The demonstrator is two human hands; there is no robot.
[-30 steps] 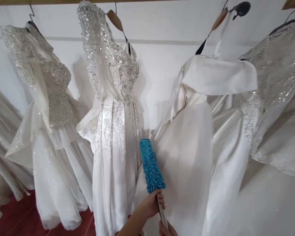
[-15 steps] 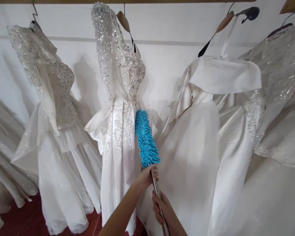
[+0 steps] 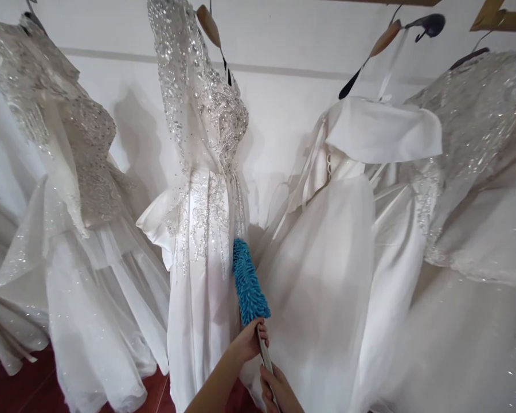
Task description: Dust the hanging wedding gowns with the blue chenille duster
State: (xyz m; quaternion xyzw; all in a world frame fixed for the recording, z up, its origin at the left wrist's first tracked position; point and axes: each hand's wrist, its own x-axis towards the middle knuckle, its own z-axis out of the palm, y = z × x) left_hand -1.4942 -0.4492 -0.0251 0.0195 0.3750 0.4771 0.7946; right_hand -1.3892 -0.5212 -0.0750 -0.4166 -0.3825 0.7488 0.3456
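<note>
In the head view, the fingers of my left hand (image 3: 248, 341) wrap the handle (image 3: 264, 351) just under the duster (image 3: 249, 281); my right hand (image 3: 278, 390) grips lower, probably for steadiness. Beyond my fingers, the duster leans between beaded dress (image 3: 204, 223) and plain dress (image 3: 322, 275); whether touching, I cannot tell.

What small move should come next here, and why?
Probably ease the blue duster down the beaded dress beside it: it overlaps that dress's edge in view, contact unclear, and the left hand and right hand both grip its handle.
</note>
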